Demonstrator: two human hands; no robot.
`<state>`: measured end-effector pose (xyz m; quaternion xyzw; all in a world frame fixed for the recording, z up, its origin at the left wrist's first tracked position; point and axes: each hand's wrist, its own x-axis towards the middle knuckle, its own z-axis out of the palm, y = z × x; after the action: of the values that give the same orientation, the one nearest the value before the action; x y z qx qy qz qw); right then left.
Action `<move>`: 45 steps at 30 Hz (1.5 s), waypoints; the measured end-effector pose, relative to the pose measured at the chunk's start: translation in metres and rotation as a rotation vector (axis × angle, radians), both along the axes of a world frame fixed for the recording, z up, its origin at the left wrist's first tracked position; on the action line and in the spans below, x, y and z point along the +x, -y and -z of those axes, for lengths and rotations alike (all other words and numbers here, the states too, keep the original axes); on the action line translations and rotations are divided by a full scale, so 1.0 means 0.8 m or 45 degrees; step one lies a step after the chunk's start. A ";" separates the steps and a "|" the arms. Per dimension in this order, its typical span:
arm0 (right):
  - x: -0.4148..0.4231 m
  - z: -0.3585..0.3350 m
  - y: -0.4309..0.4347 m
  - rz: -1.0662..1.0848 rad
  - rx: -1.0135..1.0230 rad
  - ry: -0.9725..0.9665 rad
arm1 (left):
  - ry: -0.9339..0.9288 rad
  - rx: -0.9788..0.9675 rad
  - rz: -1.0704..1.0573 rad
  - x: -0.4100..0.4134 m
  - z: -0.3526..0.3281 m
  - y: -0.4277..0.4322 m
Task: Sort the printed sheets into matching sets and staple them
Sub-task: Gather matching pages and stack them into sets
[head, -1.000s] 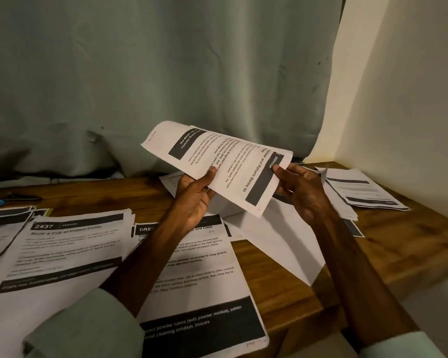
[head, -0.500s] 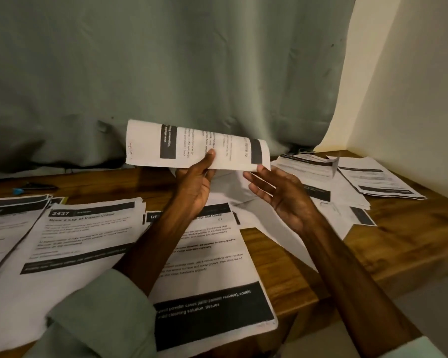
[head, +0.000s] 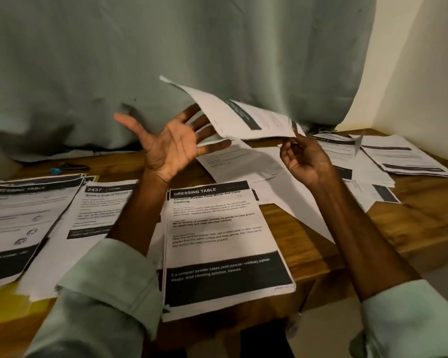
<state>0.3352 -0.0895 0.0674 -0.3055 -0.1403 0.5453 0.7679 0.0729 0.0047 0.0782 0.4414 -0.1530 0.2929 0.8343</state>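
While the white printed sheet with a dark header band (head: pixel 246 120) hangs above the table: read its heading, then lay it on the pile that matches
Right hand (head: pixel 305 161): pinches the sheet's near corner; a firmer hold would, I judge, stop it flopping
Left hand (head: pixel 171 146): palm up, fingers spread, holding nothing, fingertips by the sheet's left edge
"DRESSING TABLE" pile (head: pixel 225 228): on the brown wooden table (head: pixel 424 215), nearer than the sheet; square its edges before stapling
Changed in half a second: the left hand held the sheet and the right was open; now swapped
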 end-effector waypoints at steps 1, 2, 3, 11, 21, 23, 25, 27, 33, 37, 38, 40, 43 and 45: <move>0.003 0.005 -0.004 -0.047 -0.031 0.040 | -0.039 -0.075 -0.041 -0.011 0.002 -0.005; 0.006 0.010 -0.007 -0.096 -0.051 0.106 | -0.098 -0.137 -0.114 -0.019 0.007 -0.013; 0.007 0.015 -0.011 -0.148 -0.069 0.184 | -0.208 -0.205 -0.240 -0.029 0.009 -0.017; -0.055 0.015 -0.029 -0.151 -0.197 0.966 | -1.145 0.240 -0.849 -0.105 -0.015 0.007; -0.187 0.008 -0.018 -0.573 0.036 1.339 | -1.110 0.208 -1.960 -0.269 -0.037 0.011; -0.198 0.010 -0.019 -0.597 0.055 1.327 | -1.140 0.113 -2.028 -0.311 -0.035 0.019; -0.206 0.012 -0.019 -0.624 0.053 1.353 | -1.228 0.044 -2.060 -0.343 -0.028 0.030; -0.215 0.015 -0.019 -0.659 0.064 1.389 | -1.302 -0.003 -2.062 -0.363 -0.018 0.040; -0.227 0.011 -0.012 -0.687 0.107 1.436 | -1.276 -0.097 -1.868 -0.347 -0.004 0.048; -0.219 0.006 -0.008 -0.636 0.098 1.472 | -1.255 -0.103 -1.757 -0.328 -0.001 0.040; -0.216 0.007 -0.007 -0.621 0.095 1.488 | -1.293 -0.058 -1.752 -0.326 0.004 0.036; -0.207 0.008 -0.006 -0.590 0.084 1.511 | -1.382 0.071 -1.745 -0.325 0.019 0.028; -0.192 0.012 -0.006 -0.547 0.057 1.532 | -1.571 0.321 -1.724 -0.322 0.046 0.018; -0.184 0.015 -0.007 -0.528 0.046 1.535 | -1.786 0.438 -1.729 -0.318 0.061 0.016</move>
<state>0.1882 -0.0837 0.0551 -0.5122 -0.6131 0.4125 0.4377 -0.1816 -0.0085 0.0294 0.6240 0.6205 0.3552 0.3154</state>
